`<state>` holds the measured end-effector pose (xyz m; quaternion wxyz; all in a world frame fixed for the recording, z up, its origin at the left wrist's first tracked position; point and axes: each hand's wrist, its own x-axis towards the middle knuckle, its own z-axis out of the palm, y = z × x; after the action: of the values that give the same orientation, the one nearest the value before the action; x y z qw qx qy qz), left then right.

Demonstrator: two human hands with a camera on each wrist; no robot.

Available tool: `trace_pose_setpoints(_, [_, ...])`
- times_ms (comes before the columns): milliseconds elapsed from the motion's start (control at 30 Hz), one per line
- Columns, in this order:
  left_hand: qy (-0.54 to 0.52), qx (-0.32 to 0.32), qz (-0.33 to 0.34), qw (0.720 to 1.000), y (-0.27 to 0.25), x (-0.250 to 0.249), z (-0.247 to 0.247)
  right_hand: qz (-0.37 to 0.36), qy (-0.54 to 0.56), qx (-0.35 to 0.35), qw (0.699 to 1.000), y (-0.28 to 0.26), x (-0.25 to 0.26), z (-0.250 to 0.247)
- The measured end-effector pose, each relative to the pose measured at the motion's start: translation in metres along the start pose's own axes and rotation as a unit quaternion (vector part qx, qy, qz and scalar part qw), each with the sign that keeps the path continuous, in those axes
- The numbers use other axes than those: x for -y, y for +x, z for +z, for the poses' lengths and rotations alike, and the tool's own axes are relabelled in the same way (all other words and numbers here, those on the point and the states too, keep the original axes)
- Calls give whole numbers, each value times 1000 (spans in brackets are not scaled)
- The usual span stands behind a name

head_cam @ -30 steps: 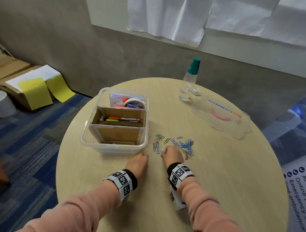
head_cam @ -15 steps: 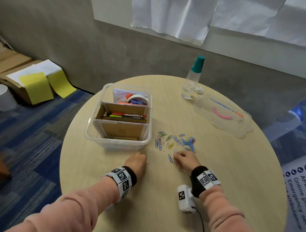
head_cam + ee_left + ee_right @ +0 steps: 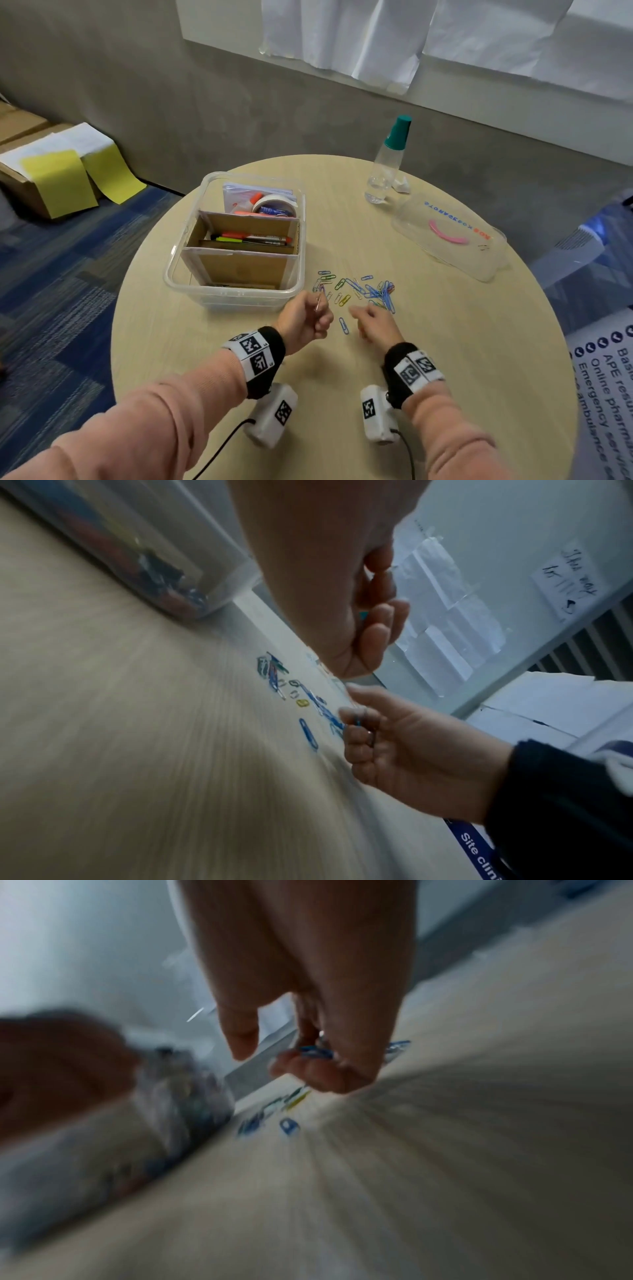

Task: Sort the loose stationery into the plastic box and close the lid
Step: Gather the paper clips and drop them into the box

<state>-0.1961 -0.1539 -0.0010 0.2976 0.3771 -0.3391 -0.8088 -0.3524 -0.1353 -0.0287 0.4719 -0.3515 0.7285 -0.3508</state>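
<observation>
A pile of coloured paper clips (image 3: 363, 291) lies on the round table, right of the clear plastic box (image 3: 171, 270), which holds pens, tape and cardboard dividers. My left hand (image 3: 317, 310) is raised just in front of the box and pinches a silver paper clip (image 3: 318, 303). My right hand (image 3: 359, 317) hovers at the near edge of the pile, its fingers curled round a few blue clips (image 3: 315, 1051). In the left wrist view the right hand (image 3: 394, 739) shows a clip between its fingers. One blue clip (image 3: 344, 325) lies alone between my hands.
The box's clear lid (image 3: 448, 236) with a pink handle lies at the table's right. A clear bottle (image 3: 387, 164) with a green cap stands at the back. Cardboard boxes with yellow paper (image 3: 54, 178) sit on the floor at left.
Both hands have lifted off the table. The left now pinches a silver clip. The right moved from the pile's left side toward its near right edge and holds clips.
</observation>
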Motion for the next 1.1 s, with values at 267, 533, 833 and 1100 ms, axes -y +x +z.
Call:
trace_pose_setpoints(267, [108,-160,-36,981,24,10,4,-98,-391,33,914,6,-4,22])
trace_pose_setpoints(533, [446,-279,-39,850,58,18,-9,-65,-187,26,980,8,-18,-6])
trace_pose_setpoints(833, [568,-301,-60,764,86,21,-16,120,440,26,890,13,-43,-39])
trace_pose_setpoints(1100, [656,-241,-59,712,84,24,-22,133,447,26,884,17,-46,-39])
